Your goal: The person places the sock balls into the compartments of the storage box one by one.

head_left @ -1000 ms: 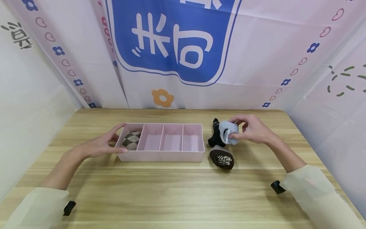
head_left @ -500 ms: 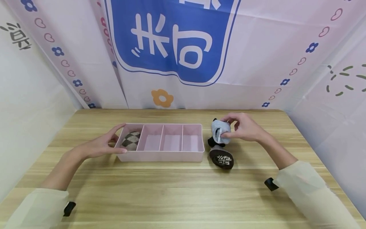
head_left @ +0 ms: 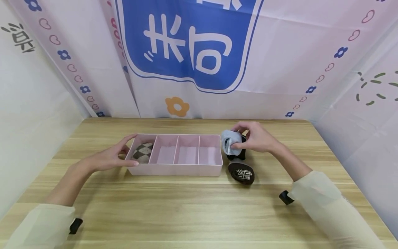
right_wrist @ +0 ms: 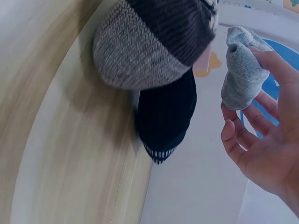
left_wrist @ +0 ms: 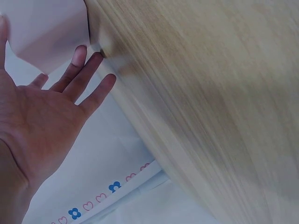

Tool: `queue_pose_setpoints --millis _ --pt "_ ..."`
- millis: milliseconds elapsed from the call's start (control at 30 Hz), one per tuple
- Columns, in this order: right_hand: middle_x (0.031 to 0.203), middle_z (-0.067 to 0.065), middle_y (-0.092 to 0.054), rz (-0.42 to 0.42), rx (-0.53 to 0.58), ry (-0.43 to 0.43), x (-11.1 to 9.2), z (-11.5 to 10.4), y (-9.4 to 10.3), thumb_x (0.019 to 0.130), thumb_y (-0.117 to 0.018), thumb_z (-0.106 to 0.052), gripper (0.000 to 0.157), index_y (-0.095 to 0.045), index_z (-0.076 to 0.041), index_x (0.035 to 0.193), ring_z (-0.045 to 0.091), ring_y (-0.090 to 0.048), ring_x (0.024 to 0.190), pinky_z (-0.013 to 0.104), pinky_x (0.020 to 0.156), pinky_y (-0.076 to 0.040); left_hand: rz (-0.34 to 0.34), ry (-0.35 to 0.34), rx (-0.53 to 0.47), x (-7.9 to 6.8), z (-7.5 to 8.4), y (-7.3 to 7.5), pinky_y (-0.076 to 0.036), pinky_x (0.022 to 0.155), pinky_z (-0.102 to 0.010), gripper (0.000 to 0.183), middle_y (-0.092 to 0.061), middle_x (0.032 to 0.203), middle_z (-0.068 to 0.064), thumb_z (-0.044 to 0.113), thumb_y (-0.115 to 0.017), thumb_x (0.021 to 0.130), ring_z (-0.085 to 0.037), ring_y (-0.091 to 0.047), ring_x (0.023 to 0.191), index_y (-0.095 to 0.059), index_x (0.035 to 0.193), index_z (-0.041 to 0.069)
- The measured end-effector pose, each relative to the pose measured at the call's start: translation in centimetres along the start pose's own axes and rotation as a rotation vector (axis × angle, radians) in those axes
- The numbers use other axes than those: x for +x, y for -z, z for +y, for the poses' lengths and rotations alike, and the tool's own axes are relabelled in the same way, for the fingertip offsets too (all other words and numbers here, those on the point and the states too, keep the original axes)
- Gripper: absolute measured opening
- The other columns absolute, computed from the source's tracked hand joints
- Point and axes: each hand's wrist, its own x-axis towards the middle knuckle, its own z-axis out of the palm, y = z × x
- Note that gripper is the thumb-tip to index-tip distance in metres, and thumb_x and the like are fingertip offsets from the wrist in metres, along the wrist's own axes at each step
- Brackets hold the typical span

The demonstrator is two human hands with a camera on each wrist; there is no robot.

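My right hand (head_left: 258, 138) pinches a rolled light grey-blue sock (head_left: 229, 141) between thumb and fingers, just off the box's right end. The right wrist view shows the same rolled sock (right_wrist: 243, 70) raised above the table. My left hand (head_left: 109, 155) grips the left end of a pink divided storage box (head_left: 174, 169), thumb at the front wall and a finger at the back corner. A brown-and-beige argyle sock (head_left: 143, 152) lies in the leftmost compartment; the others hold nothing. Beneath the held sock is a black sock (head_left: 240, 154), partly covered by it in the head view.
A dark brown and grey rolled sock (head_left: 242, 173) with a white pattern lies in front of the black one, right of the box. The wooden table (head_left: 174, 211) meets printed cloth walls (head_left: 273, 62) at the back and sides.
My right hand has moved left with the light grey-blue sock, from right of the black sock to beside the box's right end. The left hand and box have stayed put.
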Motion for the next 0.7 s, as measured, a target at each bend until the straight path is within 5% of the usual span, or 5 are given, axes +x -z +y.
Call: queue_pose_setpoints --millis 433,700 --pt "0.094 0.004 -0.072 0.0 -0.008 0.068 2.2 -1.4 -1.5 0.076 -0.09 -0.017 0.041 -0.073 -0.004 0.11 0.022 -0.062 0.085 0.036 0.068 -0.052 0.007 -0.011 -0.009 0.0 0.1 -0.1 -0.05 0.093 -0.05 0.104 -0.062 0.117 -0.02 0.022 -0.077 0.092 -0.031 -0.062 0.11 -0.004 0.165 0.004" --pt "0.094 0.005 -0.072 -0.024 0.022 0.079 3.0 -2.4 -2.0 0.076 -0.091 -0.016 0.04 -0.073 -0.002 0.11 0.021 -0.064 0.087 0.029 0.064 -0.052 0.013 -0.007 -0.002 -0.1 0.0 -0.1 -0.05 0.094 -0.052 0.104 -0.062 0.117 -0.02 0.024 -0.077 0.093 -0.031 -0.062 0.111 -0.005 0.165 0.005"
